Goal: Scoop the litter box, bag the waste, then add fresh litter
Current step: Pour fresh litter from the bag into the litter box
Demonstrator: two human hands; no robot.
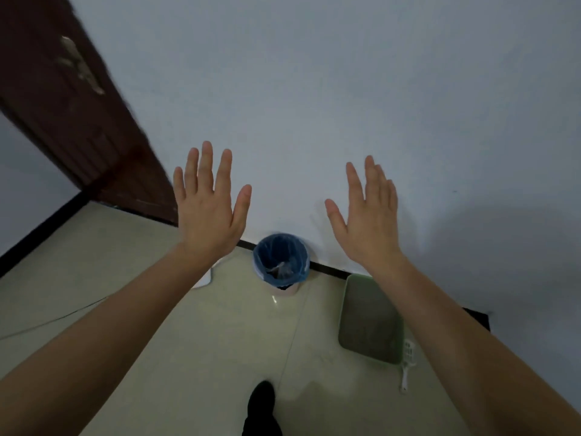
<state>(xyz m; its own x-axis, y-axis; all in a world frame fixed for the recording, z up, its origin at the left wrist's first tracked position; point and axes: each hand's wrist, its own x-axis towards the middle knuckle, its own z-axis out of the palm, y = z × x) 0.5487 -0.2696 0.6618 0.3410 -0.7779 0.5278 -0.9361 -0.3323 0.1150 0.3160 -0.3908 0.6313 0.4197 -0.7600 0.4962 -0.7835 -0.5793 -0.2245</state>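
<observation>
Pale glossy floor tiles (195,341) fill the lower view, meeting a white wall (314,89) at a black skirting (330,271). Nearest the camera, both bare forearms reach forward. The left hand (209,209) is raised with its back to the camera, fingers straight and slightly spread, holding nothing. The right hand (367,215) is raised likewise, fingers straight and close together, thumb apart, also holding nothing. Below, at the bottom edge, a dark shoe (261,401) stands on the tiles. To the right lies a white slotted scoop (408,357), handle toward the person, at the near right corner of the litter box (371,322); whether the two touch cannot be told. This box is a pale green rectangular tray with rounded corners and a raised rim, its inside a flat grey-green. It sits on the floor at the right, its far end close to the skirting, its far right corner hidden by the right forearm. Further left, a pale bin (280,262) lined with a blue bag stands against the skirting, with something crumpled in its bottom. A thin cable (53,319) crosses the tiles at left. A white object (204,278) shows beyond the left wrist, mostly hidden. Farthest left stands a dark brown door (78,127) with a metal handle (82,68).
</observation>
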